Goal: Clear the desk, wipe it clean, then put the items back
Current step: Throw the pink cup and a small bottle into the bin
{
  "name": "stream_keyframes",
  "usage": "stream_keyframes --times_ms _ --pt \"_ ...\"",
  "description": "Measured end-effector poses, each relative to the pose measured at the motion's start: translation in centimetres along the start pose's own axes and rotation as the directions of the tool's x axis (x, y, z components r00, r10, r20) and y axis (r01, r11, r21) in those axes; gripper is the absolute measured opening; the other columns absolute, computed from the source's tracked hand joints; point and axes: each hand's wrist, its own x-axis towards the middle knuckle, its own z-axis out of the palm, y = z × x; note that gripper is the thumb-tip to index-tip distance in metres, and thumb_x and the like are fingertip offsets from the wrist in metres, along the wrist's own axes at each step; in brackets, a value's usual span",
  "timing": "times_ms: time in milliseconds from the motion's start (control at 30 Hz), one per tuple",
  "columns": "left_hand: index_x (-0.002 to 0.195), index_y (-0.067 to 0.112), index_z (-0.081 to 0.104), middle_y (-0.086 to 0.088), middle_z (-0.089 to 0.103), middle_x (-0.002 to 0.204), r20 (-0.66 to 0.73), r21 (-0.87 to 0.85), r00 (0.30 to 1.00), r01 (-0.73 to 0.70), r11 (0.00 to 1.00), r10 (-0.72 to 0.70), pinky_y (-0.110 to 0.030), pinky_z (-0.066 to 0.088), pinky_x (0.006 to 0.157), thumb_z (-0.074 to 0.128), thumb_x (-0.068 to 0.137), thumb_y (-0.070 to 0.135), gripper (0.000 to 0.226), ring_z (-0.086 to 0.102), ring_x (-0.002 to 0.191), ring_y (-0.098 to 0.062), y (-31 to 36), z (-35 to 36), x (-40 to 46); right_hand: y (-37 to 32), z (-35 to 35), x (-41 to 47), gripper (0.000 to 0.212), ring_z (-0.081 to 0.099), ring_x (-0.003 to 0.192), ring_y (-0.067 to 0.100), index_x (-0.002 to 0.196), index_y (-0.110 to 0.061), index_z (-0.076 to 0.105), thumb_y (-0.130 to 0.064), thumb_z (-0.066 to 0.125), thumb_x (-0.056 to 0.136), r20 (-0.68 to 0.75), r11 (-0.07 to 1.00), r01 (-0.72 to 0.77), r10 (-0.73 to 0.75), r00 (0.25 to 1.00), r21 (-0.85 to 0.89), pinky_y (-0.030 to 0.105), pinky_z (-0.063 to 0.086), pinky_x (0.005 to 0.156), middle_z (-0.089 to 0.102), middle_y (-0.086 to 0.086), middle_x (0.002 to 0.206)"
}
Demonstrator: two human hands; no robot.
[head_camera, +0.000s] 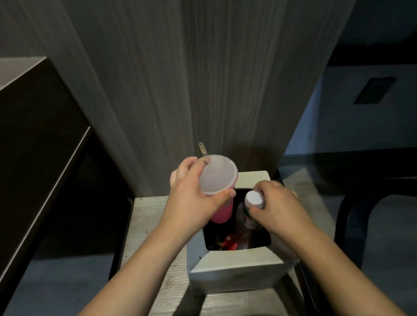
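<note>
- A pink cup (pixel 222 182) with lid and straw (pixel 203 150) is held by the left hand (pixel 192 192), fingers curled round its rim, above the bin (pixel 237 265).
- A white-capped bottle (pixel 253 204) is gripped at the neck by the right hand (pixel 275 206), over the bin's opening.
- Red litter (pixel 229 243) is seen inside the bin.

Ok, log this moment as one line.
phase: discarding | left hand: holds pink cup by lid | right hand: grips white-capped bottle | both over bin opening | not released
</note>
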Motion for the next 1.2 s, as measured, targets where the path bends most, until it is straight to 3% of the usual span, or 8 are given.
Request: stream_keyframes --times_ms 433,600,733,833,900,967,1067,1200 --pt "0.145 0.034 0.036 0.01 0.021 0.153 0.216 0.127 0.976 -0.019 0.992 -0.009 -0.037 0.024 0.116 0.078 0.072 0.049 0.086 0.015 0.141 -0.013 -1.7 2.9 -0.7 0.5 -0.4 -0.3 0.041 0.055 0.105 0.018 0.117 -0.027 0.055 -0.043 0.064 0.081 0.06 1.0 -0.012 0.013 0.998 -0.012 0.035 0.043 0.093 0.058 -0.003 0.115" --pt "0.151 0.033 0.021 0.006 0.007 0.161 0.379 0.368 0.924 -0.105 0.924 -0.046 -0.043 0.008 0.122 0.066 0.079 0.055 0.088 0.002 0.146 -0.021 -3.5 4.0 -0.8 0.6 -0.7 -0.4 0.036 0.054 0.101 0.016 0.114 -0.028 0.056 -0.044 0.063 0.083 0.095 1.0 0.008 -0.008 0.995 -0.001 0.035 0.044 0.093 0.058 -0.005 0.112" --pt "0.136 0.031 0.051 0.006 0.011 0.161 0.418 0.519 0.908 -0.22 0.826 -0.021 -0.047 -0.011 0.119 0.056 0.085 0.057 0.057 0.002 0.147 -0.023 -4.0 4.3 -0.5 0.5 -0.4 -0.3 0.041 0.054 0.109 0.019 0.121 -0.027 0.053 -0.042 0.062 0.084 0.116 0.999 0.03 -0.028 0.993 -0.016 0.037 0.04 0.097 0.057 -0.003 0.118" --pt "0.134 0.032 0.054 0.008 0.01 0.16 0.426 0.557 0.905 -0.246 0.794 -0.019 -0.052 -0.018 0.114 0.054 0.089 0.052 0.049 0.001 0.147 -0.022 -4.1 4.3 -0.6 0.5 -0.3 -0.3 0.035 0.055 0.098 0.017 0.107 -0.029 0.052 -0.043 0.068 0.078 0.123 1.0 0.022 -0.023 0.992 0.005 0.033 0.042 0.087 0.059 -0.006 0.108" --pt "0.134 0.031 0.053 0.006 0.017 0.158 0.407 0.532 0.914 -0.236 0.813 -0.001 -0.051 -0.012 0.118 0.056 0.089 0.04 0.047 0.007 0.146 -0.021 -4.2 4.1 -0.4 0.6 -0.5 -0.3 0.036 0.055 0.093 0.015 0.101 -0.031 0.051 -0.045 0.07 0.074 0.128 0.999 0.002 -0.006 0.992 0.034 0.03 0.044 0.08 0.058 -0.008 0.101" --pt "0.134 0.028 0.054 0.005 0.03 0.153 0.359 0.475 0.933 -0.196 0.858 0.014 -0.045 0.003 0.121 0.054 0.086 0.026 0.048 0.02 0.141 -0.02 -4.3 3.9 0.1 0.7 -0.6 -0.2 0.034 0.055 0.091 0.015 0.099 -0.033 0.051 -0.047 0.069 0.074 0.126 0.998 -0.011 0.003 0.992 0.062 0.03 0.043 0.075 0.058 -0.009 0.098" --pt "0.13 0.023 0.059 0.004 0.045 0.144 0.269 0.396 0.963 -0.118 0.911 0.007 -0.036 0.024 0.116 0.052 0.082 0.015 0.049 0.034 0.132 -0.02 -4.7 3.4 0.9 0.7 -0.5 -0.2 0.031 0.055 0.093 0.015 0.1 -0.032 0.052 -0.049 0.064 0.078 0.129 0.999 0.007 -0.013 0.992 0.044 0.031 0.042 0.081 0.06 -0.009 0.099" --pt "0.132 0.02 0.058 0.003 0.038 0.148 0.278 0.378 0.961 -0.098 0.921 -0.011 -0.033 0.023 0.117 0.052 0.084 0.013 0.049 0.026 0.137 -0.018 -5.2 3.7 0.8 0.7 -0.2 0.0 0.031 0.053 0.099 0.02 0.108 -0.025 0.058 -0.045 0.056 0.085 0.132 0.993 0.021 -0.005 0.991 -0.119 0.035 0.037 0.09 0.064 -0.002 0.104"
